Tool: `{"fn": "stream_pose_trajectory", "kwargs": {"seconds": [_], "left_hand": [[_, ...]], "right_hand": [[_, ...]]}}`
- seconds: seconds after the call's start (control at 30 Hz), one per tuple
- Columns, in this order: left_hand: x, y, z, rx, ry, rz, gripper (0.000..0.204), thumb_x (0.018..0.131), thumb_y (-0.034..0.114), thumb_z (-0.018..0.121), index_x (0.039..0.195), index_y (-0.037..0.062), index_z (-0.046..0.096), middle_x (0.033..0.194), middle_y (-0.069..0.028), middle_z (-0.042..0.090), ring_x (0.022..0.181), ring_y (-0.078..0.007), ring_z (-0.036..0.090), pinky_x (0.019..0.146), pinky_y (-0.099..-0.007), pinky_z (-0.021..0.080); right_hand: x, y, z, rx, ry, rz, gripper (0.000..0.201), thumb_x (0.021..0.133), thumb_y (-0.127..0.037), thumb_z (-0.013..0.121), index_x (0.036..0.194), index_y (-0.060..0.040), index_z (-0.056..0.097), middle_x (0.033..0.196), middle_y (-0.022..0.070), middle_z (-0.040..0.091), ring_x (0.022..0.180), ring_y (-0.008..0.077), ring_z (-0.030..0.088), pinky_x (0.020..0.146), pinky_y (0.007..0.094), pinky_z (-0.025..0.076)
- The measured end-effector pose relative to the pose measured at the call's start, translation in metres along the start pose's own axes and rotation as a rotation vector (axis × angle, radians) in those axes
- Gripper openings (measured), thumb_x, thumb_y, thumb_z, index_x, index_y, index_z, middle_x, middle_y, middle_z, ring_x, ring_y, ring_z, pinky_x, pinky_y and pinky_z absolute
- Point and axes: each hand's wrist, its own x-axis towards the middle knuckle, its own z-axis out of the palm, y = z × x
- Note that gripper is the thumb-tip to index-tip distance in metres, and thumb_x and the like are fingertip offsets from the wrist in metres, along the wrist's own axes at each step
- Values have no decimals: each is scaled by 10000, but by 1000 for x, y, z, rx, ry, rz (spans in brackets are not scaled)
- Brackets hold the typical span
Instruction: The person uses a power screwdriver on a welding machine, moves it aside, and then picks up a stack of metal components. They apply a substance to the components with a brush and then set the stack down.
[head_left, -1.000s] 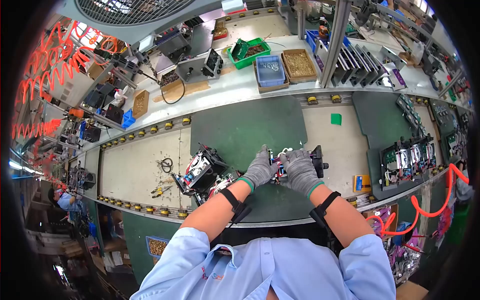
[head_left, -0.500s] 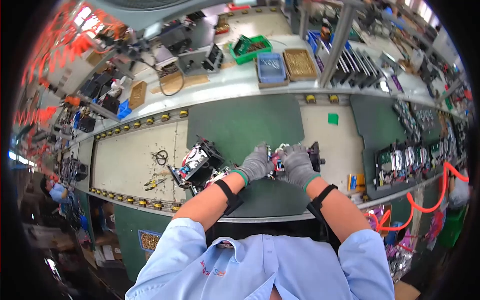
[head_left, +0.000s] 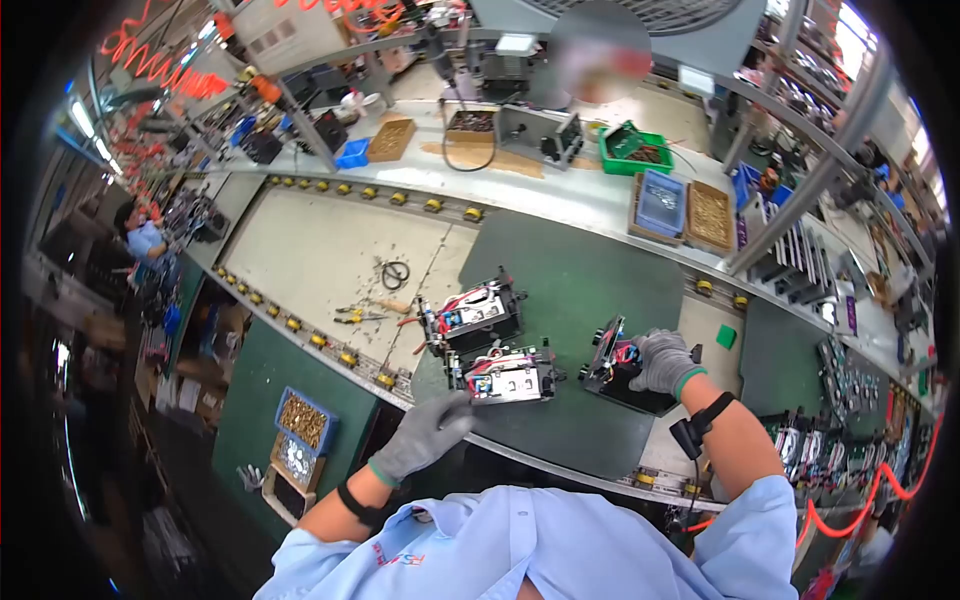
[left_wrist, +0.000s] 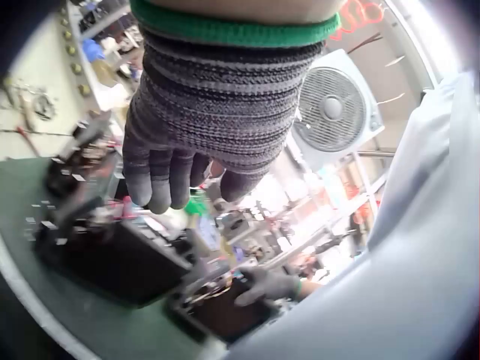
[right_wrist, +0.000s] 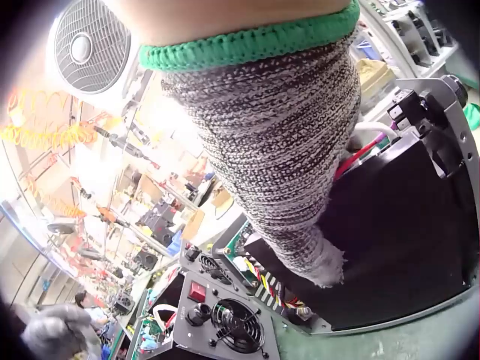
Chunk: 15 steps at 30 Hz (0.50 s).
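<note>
On the green mat (head_left: 570,265), a black-cased electronic unit (head_left: 602,358) with loose wires stands tilted. My right hand (head_left: 664,363), in a grey knit glove with a green cuff, grips its right side. In the right wrist view the gloved fingers reach over the edge of the black casing (right_wrist: 397,232). My left hand (head_left: 425,436), gloved alike, hangs empty over the mat's front edge, fingers loosely extended. Just beyond it lie two similar units, the nearer (head_left: 505,375) and the farther (head_left: 475,312). A fan and red switch (right_wrist: 197,291) show on one end panel.
Pliers (head_left: 358,316) and a black cable loop (head_left: 394,274) lie left of the mat. Blue bins of small parts (head_left: 306,420) stand at the lower left. Across the conveyor are a green tray (head_left: 635,150) and parts boxes (head_left: 710,215). More units (head_left: 805,445) stand at right.
My left hand has let go of the unit and moved left, toward the front edge. My right hand keeps hold of the unit, which now stands turned and tilted. The head view has swung left.
</note>
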Motion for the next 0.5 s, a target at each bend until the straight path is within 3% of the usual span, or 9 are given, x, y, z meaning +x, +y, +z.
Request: {"fn": "stream_pose_trajectory", "kwargs": {"seconds": [0.1, 0.17, 0.2, 0.3, 0.37, 0.4, 0.43, 0.5], "left_hand": [[-56, -80, -1, 132, 99, -306, 459, 912, 295, 711, 1262, 10, 625, 1039, -174, 723, 972, -292, 715, 884, -385, 563], [-89, -133, 7, 252, 78, -448, 471, 903, 329, 715, 1243, 13, 637, 1033, -186, 726, 977, -328, 715, 896, -400, 563], [-101, -155, 12, 271, 36, -553, 490, 903, 339, 724, 1256, 11, 637, 1119, -204, 711, 1034, -329, 700, 922, -393, 547], [-130, -209, 24, 269, -114, -596, 535, 898, 399, 717, 1248, 1, 645, 1196, -229, 691, 1144, -371, 656, 989, -422, 514], [-134, -225, 21, 202, -185, -663, 541, 900, 400, 716, 1254, -2, 644, 1209, -233, 687, 1153, -374, 652, 998, -419, 509], [-133, -233, 15, 139, -254, -723, 546, 903, 401, 715, 1261, -5, 643, 1222, -237, 682, 1162, -377, 647, 1007, -416, 504], [-129, -241, 7, 130, -262, -714, 546, 903, 401, 715, 1261, -5, 643, 1222, -237, 682, 1162, -377, 647, 1007, -416, 504], [-117, -253, -12, 108, -256, -739, 555, 905, 410, 716, 1270, -2, 644, 1231, -237, 679, 1179, -369, 641, 1018, -412, 496]], "right_hand": [[25, -15, -28, -72, 25, -56, 809, 581, -483, 867, 1271, -120, 654, 1138, 171, 665, 1118, 352, 623, 1000, 442, 463], [47, -24, -37, -116, 27, -97, 795, 587, -471, 861, 1274, -129, 653, 1123, 169, 669, 1128, 350, 622, 1009, 439, 455], [59, -26, -37, -125, 85, -131, 799, 586, -462, 862, 1281, -132, 647, 1142, 167, 666, 1131, 350, 620, 1012, 443, 453], [75, -36, -40, -80, 176, -196, 777, 626, -397, 855, 1316, -131, 616, 1223, 170, 644, 1165, 349, 609, 1047, 455, 436], [80, -38, -28, -173, 477, -238, 765, 669, -349, 843, 1356, -130, 588, 1281, 171, 622, 1206, 345, 596, 1090, 463, 412], [65, -51, -48, -11, 464, -193, 795, 702, -330, 861, 1405, -134, 546, 1311, 166, 605, 1249, 355, 564, 1128, 475, 372], [63, -49, -43, -22, 459, -185, 795, 702, -330, 861, 1405, -134, 546, 1311, 166, 605, 1249, 355, 564, 1128, 475, 372], [47, -32, -12, 621, 824, 20, 656, 795, -286, 819, 1363, -72, 570, 1286, 176, 621, 1221, 344, 584, 1097, 434, 414]]}}
